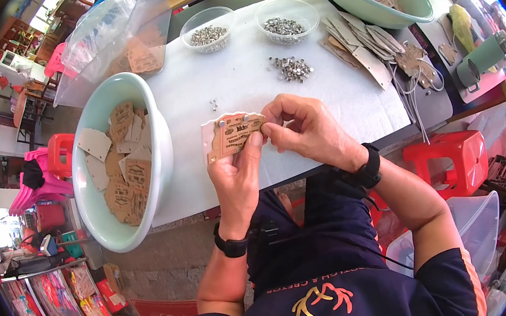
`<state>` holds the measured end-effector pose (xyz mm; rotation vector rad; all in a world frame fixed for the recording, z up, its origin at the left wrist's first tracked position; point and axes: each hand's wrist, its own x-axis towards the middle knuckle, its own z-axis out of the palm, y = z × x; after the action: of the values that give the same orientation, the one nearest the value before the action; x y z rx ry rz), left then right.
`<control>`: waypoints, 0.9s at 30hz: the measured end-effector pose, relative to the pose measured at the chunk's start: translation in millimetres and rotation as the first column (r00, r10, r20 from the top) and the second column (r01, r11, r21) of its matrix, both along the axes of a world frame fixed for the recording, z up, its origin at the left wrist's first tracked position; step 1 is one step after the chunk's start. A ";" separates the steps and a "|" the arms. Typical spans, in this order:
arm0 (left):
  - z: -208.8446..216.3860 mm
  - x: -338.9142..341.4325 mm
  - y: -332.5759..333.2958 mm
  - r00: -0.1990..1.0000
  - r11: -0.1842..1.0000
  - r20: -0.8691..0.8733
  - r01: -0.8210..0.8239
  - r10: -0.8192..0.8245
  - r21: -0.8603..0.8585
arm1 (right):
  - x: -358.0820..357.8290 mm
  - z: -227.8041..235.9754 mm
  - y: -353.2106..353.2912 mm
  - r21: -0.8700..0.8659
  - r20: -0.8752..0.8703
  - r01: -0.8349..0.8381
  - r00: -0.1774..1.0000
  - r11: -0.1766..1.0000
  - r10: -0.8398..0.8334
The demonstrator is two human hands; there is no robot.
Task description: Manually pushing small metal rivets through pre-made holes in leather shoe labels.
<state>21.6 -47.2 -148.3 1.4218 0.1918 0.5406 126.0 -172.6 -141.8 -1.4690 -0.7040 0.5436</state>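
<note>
My left hand [237, 181] grips a small brown printed card [226, 141] with a wavy edge and a pale layer showing along its border. Its thumb lies across the card's face. Small metal caps [221, 123] show along the card's upper edge. At the card's right edge, the thumb and index finger of my right hand [315, 130] are pinched together; whatever is between them is hidden. A few loose silver caps [215, 104] lie just beyond the card, and a larger pile of metal caps [292, 69] sits farther off.
Left of my hands stands a pale green basin [162, 149] of cards. Two clear bowls [207, 15] of metal pieces are at the back. Stacked cards [357, 42] and another green basin [417, 14] lie back right, beside white cords [410, 95]. A red stool [450, 153] is at right.
</note>
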 end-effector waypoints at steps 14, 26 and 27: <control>1.2 -2.2 -3.8 0.995 0.995 0.020 0.093 -0.094 0.022 | 2.6 -0.7 -2.2 -0.024 0.176 -0.008 0.984 1.000 0.013; -3.5 1.7 -0.8 0.999 0.999 0.028 0.042 -0.043 0.030 | 5.2 -3.4 -4.7 -0.011 -0.008 -0.133 0.991 0.991 0.133; -2.9 1.7 0.2 0.999 0.999 0.024 0.038 -0.038 0.016 | 4.3 -2.8 -3.4 0.041 -0.080 -0.126 0.988 0.991 0.129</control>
<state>23.3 -47.0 -151.2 1.4303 0.1414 0.5289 130.3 -176.1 -144.6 -1.3667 -0.7424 0.6828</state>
